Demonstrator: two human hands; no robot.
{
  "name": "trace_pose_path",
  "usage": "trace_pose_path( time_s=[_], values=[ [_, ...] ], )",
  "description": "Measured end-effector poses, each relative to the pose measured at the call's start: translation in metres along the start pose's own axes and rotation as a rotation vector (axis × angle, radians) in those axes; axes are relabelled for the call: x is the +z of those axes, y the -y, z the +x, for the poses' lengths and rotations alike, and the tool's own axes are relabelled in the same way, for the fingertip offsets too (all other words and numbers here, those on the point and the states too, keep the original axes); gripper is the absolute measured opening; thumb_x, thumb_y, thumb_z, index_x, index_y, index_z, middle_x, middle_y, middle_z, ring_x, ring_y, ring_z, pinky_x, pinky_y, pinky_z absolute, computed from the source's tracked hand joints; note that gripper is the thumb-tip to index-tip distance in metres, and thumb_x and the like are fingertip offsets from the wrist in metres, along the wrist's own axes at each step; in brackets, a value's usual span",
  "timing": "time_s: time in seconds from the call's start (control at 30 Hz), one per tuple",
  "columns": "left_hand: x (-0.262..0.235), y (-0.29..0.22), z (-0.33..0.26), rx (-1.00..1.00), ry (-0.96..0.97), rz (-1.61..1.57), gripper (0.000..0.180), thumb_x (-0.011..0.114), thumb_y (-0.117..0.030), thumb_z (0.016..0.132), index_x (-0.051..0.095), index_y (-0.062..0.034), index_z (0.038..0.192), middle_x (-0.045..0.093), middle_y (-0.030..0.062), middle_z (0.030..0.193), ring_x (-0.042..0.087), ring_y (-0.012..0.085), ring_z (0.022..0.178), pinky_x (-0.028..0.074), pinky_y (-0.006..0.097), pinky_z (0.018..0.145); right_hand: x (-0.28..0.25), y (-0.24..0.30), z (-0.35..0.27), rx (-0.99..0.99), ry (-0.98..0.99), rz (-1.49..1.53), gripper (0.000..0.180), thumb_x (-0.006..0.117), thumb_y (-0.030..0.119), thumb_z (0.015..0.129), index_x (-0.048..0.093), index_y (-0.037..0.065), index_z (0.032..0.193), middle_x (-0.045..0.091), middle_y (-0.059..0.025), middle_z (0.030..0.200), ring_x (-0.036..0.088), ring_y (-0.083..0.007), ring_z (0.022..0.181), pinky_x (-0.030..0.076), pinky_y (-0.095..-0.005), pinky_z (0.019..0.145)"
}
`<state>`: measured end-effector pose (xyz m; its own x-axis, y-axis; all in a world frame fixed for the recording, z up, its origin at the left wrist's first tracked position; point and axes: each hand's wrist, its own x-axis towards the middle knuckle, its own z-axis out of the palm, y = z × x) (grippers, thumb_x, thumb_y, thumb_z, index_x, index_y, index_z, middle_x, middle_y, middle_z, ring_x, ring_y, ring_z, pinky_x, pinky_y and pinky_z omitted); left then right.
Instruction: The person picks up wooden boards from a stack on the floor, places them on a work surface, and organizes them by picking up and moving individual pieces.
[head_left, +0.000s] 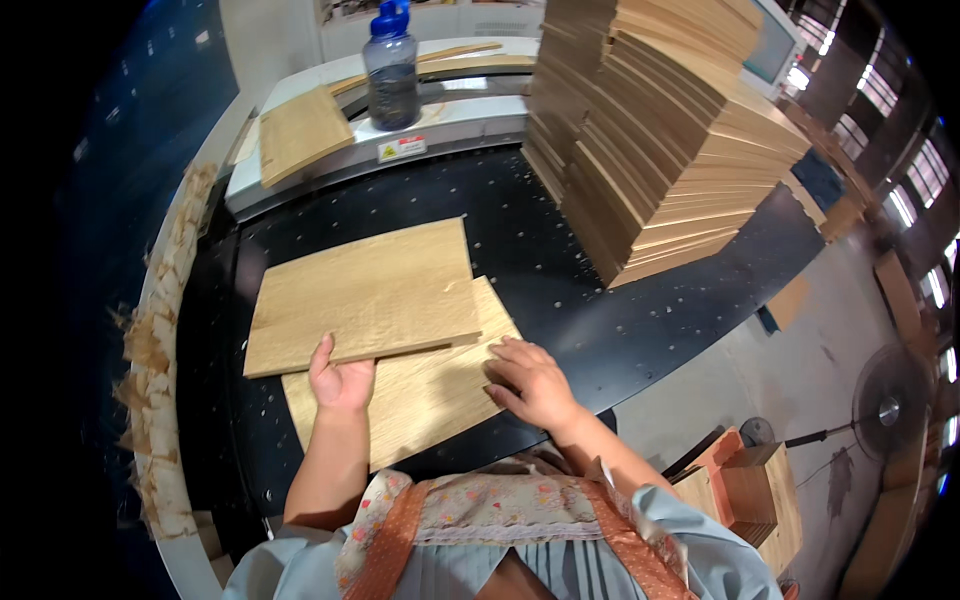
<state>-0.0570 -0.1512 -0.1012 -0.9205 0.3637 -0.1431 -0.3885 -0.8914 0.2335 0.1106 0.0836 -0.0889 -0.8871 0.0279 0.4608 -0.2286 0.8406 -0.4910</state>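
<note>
A light wood-grain board [365, 290] is held up at its near edge by my left hand [340, 383], thumb on top and the other fingers hidden beneath. Under it, a second wood-grain board [410, 405] lies on the black work table [540, 400] and is partly covered by the first. My right hand [530, 382] rests at the right edge of that lower board, fingers apart and bent a little, gripping nothing.
A tall stack of boards [660, 150] stands at the table's right rear. On the white machine ledge sit a blue-lidded bottle [392, 80] and a loose board [303, 133]. Ragged edging [160, 340] runs along the left. A fan [888, 410] stands on the floor at right.
</note>
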Motion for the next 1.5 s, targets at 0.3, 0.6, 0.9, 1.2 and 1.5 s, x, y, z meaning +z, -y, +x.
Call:
trace_pose_path(
  time_s=[0.3,0.6,0.9,1.2,1.5],
  values=[
    [-0.006,0.003,0.004,-0.027,-0.002,-0.029,0.045,0.051,-0.013,0.089,0.038,-0.0026,0.131,0.044,0.0148,0.134,0.041,0.0312,0.125,0.036,0.049,0.103,0.005,-0.012,-0.004,-0.004,-0.014,0.078,0.034,0.063,0.001,0.068,0.066,0.007,0.101,0.059,-0.0115,0.116,0.05,-0.032,0.116,0.041,-0.0402,0.094],
    [-0.009,0.003,0.004,-0.038,0.013,0.016,0.043,0.049,-0.012,0.09,0.038,-0.0029,0.13,0.045,0.0145,0.133,0.042,0.0311,0.124,0.037,0.049,0.102,0.007,-0.015,-0.006,-0.003,0.02,0.086,0.033,0.064,0.002,0.07,0.064,0.008,0.102,0.058,-0.0103,0.117,0.049,-0.0308,0.117,0.04,-0.0396,0.095],
    [-0.004,0.006,0.0,-0.055,0.051,0.061,0.046,0.051,-0.012,0.087,0.038,-0.0028,0.13,0.047,0.0151,0.131,0.045,0.0316,0.121,0.039,0.048,0.101,0.005,-0.012,-0.006,-0.017,0.094,0.074,0.029,0.067,0.011,0.074,0.065,0.011,0.102,0.057,-0.0091,0.118,0.047,-0.0295,0.119,0.038,-0.0394,0.098],
    [-0.002,0.006,0.0,-0.072,0.033,0.075,0.044,0.05,-0.013,0.088,0.039,-0.0023,0.129,0.048,0.0154,0.13,0.047,0.0325,0.12,0.039,0.048,0.101,-0.003,-0.017,-0.001,-0.06,0.181,0.178,0.033,0.062,0.004,0.073,0.065,0.011,0.105,0.056,-0.01,0.119,0.045,-0.03,0.121,0.036,-0.0408,0.101],
    [-0.003,0.006,0.0,-0.075,0.071,0.066,0.044,0.051,-0.013,0.087,0.04,-0.0016,0.128,0.049,0.0156,0.129,0.047,0.0321,0.12,0.039,0.048,0.101,-0.003,-0.019,-0.003,-0.056,0.136,0.234,0.029,0.06,0.002,0.075,0.066,0.007,0.103,0.06,-0.0093,0.114,0.048,-0.0299,0.118,0.038,-0.0393,0.098]
  ],
)
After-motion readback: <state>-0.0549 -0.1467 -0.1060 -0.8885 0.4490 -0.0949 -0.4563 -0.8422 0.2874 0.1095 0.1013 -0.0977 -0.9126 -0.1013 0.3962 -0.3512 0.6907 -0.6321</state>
